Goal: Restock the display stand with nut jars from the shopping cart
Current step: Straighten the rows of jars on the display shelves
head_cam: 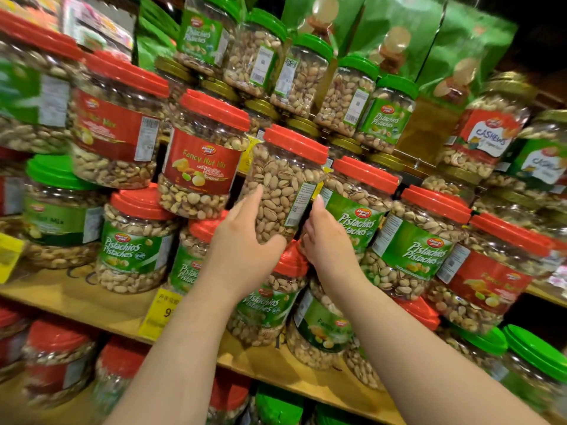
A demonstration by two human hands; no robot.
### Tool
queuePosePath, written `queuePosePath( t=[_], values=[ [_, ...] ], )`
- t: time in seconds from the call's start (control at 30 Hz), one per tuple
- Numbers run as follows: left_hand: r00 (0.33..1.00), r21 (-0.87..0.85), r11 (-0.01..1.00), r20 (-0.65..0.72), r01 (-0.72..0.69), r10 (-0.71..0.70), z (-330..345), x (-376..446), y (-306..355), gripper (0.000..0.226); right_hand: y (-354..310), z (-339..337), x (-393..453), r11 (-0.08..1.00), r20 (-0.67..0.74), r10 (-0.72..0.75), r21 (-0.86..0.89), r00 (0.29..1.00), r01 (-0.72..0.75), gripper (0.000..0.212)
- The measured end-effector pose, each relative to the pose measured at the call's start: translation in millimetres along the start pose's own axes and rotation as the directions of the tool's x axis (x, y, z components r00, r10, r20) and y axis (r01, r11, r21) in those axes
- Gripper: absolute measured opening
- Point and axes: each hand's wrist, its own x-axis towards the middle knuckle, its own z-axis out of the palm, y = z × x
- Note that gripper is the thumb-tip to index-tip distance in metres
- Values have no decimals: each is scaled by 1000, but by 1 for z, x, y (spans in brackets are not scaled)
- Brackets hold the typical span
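Note:
A clear pistachio jar (283, 182) with a red lid stands tilted in the middle of the display stand (92, 297), on top of other red-lidded jars. My left hand (245, 240) holds its lower left side, fingers along the wall and thumb curled under the front. My right hand (325, 237) presses against its lower right side with straight fingers. The jar's label faces away to the right. The shopping cart is out of view.
Stacked jars crowd every shelf: a Fancy Nut Mix jar (202, 157) to the left, pistachio jars (359, 210) to the right, green-lidded jars (300, 75) above, cashew jars (487, 130) far right. Green bags (460, 44) line the top. A yellow price tag (162, 314) hangs on the shelf edge.

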Motion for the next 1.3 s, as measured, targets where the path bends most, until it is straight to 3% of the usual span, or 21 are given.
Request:
queuePosePath(
  t=[0.07, 0.2, 0.4, 0.6, 0.63, 0.73, 0.87, 0.93, 1.13, 1.3],
  values=[
    [999, 12, 1000, 46, -10, 9, 6, 1, -3, 88, 1, 4, 9, 997, 15, 51, 52, 999, -52, 45],
    [997, 16, 1000, 71, -17, 16, 10, 4, -5, 94, -10, 8, 12, 907, 43, 239, 348, 970, -238, 32],
    [996, 25, 1000, 89, 6, -9, 11, 10, -8, 96, -12, 3, -1, 907, 83, 231, 342, 969, -246, 33],
    [998, 42, 999, 43, 34, -36, 16, 7, -2, 94, -17, 6, 18, 890, 135, 253, 356, 958, -285, 92],
    [999, 50, 998, 19, 46, -47, 16, 7, -3, 92, -18, 7, 20, 886, 139, 263, 358, 955, -296, 93],
    [993, 72, 991, -15, 116, -115, 12, 9, -7, 91, -19, 11, 22, 891, 85, 214, 392, 973, -230, 71],
    [993, 81, 990, 10, 114, -115, 8, 11, -14, 92, -19, 13, 15, 849, 70, 234, 470, 970, -239, 58],
    [994, 63, 992, 20, 107, -109, 6, 13, -18, 94, -27, 14, 3, 851, 80, 246, 458, 966, -255, 34],
    [983, -260, 950, -17, 171, -181, -7, 17, -32, 92, -20, 16, -13, 890, 24, 192, 417, 981, -185, 22],
    [957, 30, 991, -265, 129, -116, -9, 11, -16, 60, -24, 20, 15, 860, 46, 285, 429, 957, -277, 69]
  ],
)
